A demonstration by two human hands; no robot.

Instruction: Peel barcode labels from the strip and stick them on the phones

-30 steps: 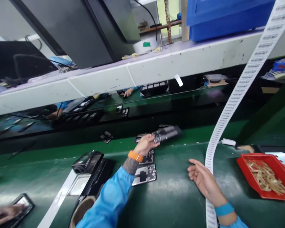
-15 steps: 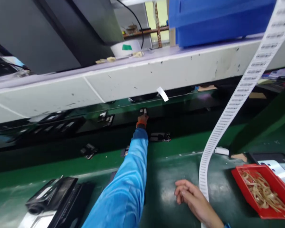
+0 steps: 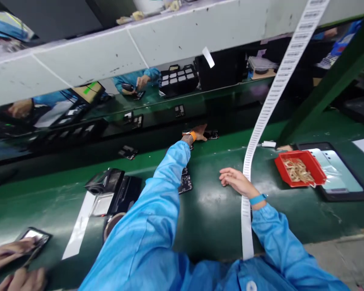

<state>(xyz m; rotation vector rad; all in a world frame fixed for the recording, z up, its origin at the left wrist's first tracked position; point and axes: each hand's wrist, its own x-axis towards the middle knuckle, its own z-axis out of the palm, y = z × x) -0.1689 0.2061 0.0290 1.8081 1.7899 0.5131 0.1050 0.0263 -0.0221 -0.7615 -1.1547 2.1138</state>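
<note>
My left hand (image 3: 198, 132) reaches far forward over the dark belt (image 3: 157, 139), fingers and thumb apart. Its fingertips are at the near end of a phone's inner assembly (image 3: 212, 134); whether they touch it is unclear. Under my left forearm, partly hidden, lie dark phone circuit parts (image 3: 185, 182) on the green bench. My right hand (image 3: 237, 181) hovers or rests low over the bench, fingers loosely bent with nothing in them. Beside its wrist hangs a long white strip of barcode labels (image 3: 267, 109). Another phone assembly (image 3: 179, 110) lies farther back on the belt.
A red tray (image 3: 315, 167) of rubber bands and a black tray (image 3: 352, 194) with pale panels stand at right. A black label printer (image 3: 109, 184) is at left. Another person's hands (image 3: 15, 258) hold a phone at lower left. A white shelf edge (image 3: 182, 30) crosses above.
My left hand has left the farther phone assembly and moved right and nearer, to the other one. The view has tipped down. My right hand keeps its loose pose.
</note>
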